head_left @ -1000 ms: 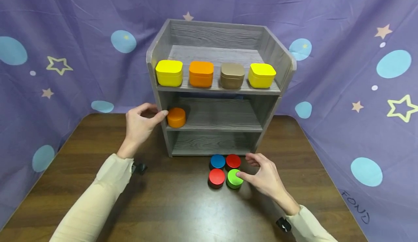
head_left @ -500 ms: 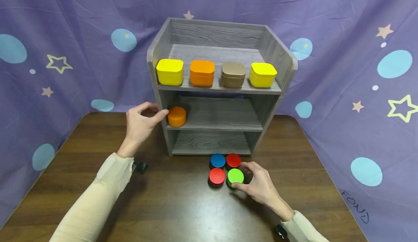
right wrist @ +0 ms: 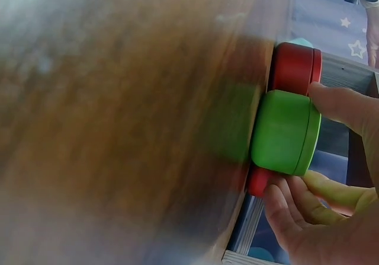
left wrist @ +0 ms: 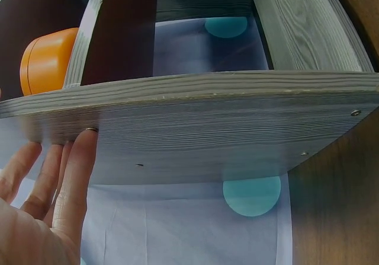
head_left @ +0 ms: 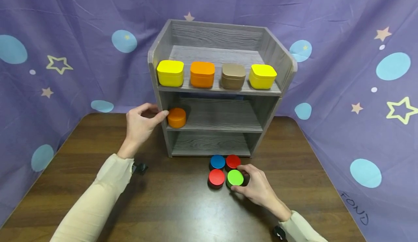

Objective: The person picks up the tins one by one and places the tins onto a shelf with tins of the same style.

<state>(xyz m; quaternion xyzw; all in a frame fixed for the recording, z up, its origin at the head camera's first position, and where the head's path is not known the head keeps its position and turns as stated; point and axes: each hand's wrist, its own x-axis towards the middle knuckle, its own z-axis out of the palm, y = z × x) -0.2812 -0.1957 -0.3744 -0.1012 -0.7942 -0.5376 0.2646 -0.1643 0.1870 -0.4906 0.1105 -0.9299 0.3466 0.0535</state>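
My left hand (head_left: 138, 127) holds the left side panel of a grey wooden shelf unit (head_left: 215, 129), fingers against its outer face (left wrist: 177, 158) and thumb at its front edge. Beside that thumb, a round orange tin (head_left: 176, 118) stands on the middle shelf. On the table my right hand (head_left: 261, 187) pinches a round green tin (head_left: 235, 178), thumb on one side and fingers on the other. The right wrist view shows the green tin (right wrist: 284, 131) between thumb and fingers. A red tin (head_left: 233, 161), a blue tin (head_left: 217, 161) and another red tin (head_left: 216, 178) stand close around it.
Along the top shelf's front stand a yellow box (head_left: 170, 73), an orange box (head_left: 202, 74), a bronze box (head_left: 233, 76) and another yellow box (head_left: 262, 77). The shelf unit stands at the back of a brown wooden table (head_left: 169, 205), before a purple patterned curtain (head_left: 78, 71).
My right hand has come down beside the green tin, and its thumb has shifted from the lid to the near side. The left hand and the other tins hold their places.
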